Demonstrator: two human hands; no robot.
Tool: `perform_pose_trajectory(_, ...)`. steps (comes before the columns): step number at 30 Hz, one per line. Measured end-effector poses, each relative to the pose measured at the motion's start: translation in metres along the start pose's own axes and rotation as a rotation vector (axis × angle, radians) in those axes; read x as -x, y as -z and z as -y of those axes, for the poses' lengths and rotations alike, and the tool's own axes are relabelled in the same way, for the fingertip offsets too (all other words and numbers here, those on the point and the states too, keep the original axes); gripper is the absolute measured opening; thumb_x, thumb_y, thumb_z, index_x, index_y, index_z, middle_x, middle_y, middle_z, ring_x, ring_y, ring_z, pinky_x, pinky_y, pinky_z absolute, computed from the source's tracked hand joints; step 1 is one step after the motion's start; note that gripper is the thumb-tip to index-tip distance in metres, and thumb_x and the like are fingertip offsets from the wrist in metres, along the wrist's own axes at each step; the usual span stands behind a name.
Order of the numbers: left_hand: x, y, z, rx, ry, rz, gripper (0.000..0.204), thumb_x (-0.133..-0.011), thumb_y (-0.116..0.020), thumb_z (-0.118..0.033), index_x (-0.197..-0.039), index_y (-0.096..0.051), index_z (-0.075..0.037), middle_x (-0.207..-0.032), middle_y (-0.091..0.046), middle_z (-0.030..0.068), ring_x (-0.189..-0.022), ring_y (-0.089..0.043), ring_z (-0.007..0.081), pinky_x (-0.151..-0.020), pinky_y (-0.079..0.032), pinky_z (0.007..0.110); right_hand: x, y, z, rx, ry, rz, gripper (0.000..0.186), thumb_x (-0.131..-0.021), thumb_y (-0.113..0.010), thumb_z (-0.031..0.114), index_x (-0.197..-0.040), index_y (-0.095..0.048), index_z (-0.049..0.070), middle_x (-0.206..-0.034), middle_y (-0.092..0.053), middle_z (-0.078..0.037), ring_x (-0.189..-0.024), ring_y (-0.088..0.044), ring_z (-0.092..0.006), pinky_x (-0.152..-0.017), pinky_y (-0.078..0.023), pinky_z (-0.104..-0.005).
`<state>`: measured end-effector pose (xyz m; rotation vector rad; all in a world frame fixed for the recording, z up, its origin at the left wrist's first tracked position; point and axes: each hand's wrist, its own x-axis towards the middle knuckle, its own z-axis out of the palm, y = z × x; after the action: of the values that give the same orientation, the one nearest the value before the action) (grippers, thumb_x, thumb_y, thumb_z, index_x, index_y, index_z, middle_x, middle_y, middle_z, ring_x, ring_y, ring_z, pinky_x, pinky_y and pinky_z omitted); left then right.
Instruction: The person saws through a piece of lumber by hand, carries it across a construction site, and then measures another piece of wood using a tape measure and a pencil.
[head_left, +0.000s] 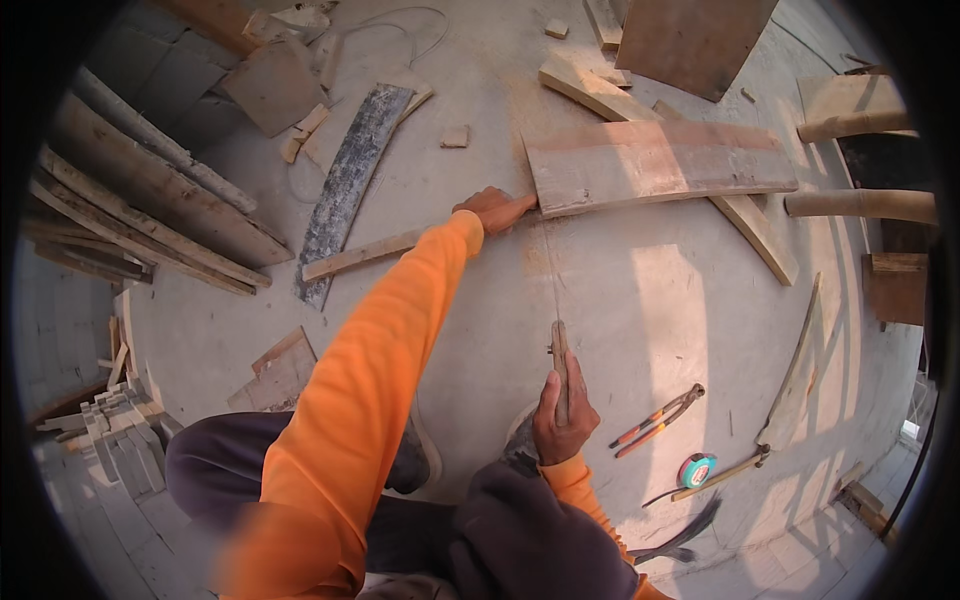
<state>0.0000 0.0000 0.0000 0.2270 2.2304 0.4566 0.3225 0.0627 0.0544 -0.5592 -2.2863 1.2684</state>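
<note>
My left hand [497, 209] reaches forward, its fingers curled at the near left corner of a wide wooden board [650, 165]. Its exact grip is partly hidden by the hand itself. My right hand [565, 420] is closed round the wooden handle of a handsaw [559, 345]. The thin saw blade, seen nearly edge-on, runs forward from the handle to the board's left end. A narrow wooden strip [365, 254] lies left of my left hand and passes behind my orange sleeve. The board rests partly across a diagonal wooden beam [755, 238].
Red-handled pincers [660, 420] and a teal tape measure [696, 469] lie right of my right hand, near a hammer [722, 477]. A dark-stained plank [352, 185] lies at the left. Long boards [150, 180] lean farther left. Sawdust marks the concrete floor [470, 300].
</note>
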Motion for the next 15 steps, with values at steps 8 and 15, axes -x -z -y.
perform_pose_trajectory(8, -0.01, -0.008, 0.01, 0.152, 0.021, -0.02, 0.071, -0.081, -0.046, -0.075, -0.062, -0.061, -0.009, -0.058, -0.055, 0.0098, -0.055, -0.055, 0.0244, -0.059, -0.041, 0.042, 0.012, 0.017, -0.001, 0.085, 0.048, -0.025, 0.034, -0.091, -0.065, 0.001, -0.124, -0.062, -0.008, -0.106, -0.072, -0.025, -0.079, -0.075, -0.0297, -0.064, -0.058, -0.0306)
perform_pose_trajectory(15, -0.005, -0.006, 0.006, 0.085, -0.013, -0.019, 0.07, -0.085, -0.043, -0.072, -0.065, -0.062, -0.008, -0.063, -0.058, 0.0099, -0.057, -0.054, 0.0238, -0.061, -0.043, 0.042, -0.01, 0.002, -0.007, 0.041, 0.013, 0.016, 0.034, -0.092, -0.064, 0.001, -0.125, -0.063, -0.008, -0.109, -0.071, -0.025, -0.087, -0.075, -0.0292, -0.072, -0.058, -0.0315)
